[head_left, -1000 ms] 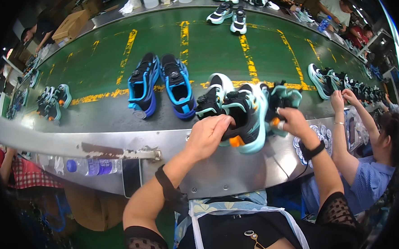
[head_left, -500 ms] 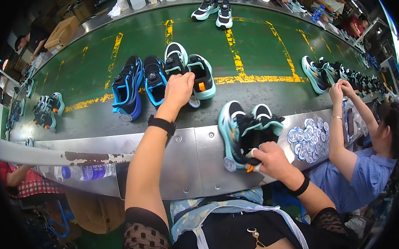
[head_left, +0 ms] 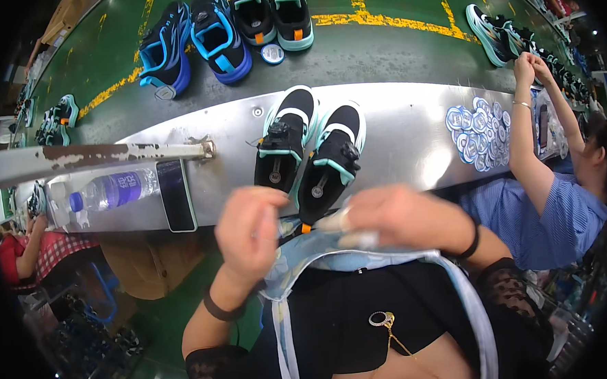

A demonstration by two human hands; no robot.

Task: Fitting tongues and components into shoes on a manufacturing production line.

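Note:
A pair of black, white and mint sneakers stands on the metal ledge in front of me, heels toward me: the left sneaker [head_left: 284,139] and the right sneaker [head_left: 332,150]. Near their heels, my left hand [head_left: 247,230] has its fingers curled and blurred by motion. My right hand [head_left: 404,215], also smeared, is close to the right heel, with white coverings on some fingertips. An orange tab [head_left: 306,228] shows at that heel between my hands. Whether either hand holds anything small is hidden by blur.
Blue-and-black sneakers [head_left: 222,43] and another black-mint pair [head_left: 291,15] stand on the green surface, beside a round tag [head_left: 272,53]. Round tags [head_left: 479,133] are piled at right. A phone [head_left: 175,196], bottle [head_left: 115,190] and chipped white bar [head_left: 96,156] lie left. A co-worker [head_left: 533,191] sits right.
My left hand has let go of the farther black-mint pair and come back toward me. The nearer pair has shifted left, now squarely before me. My view has tilted down.

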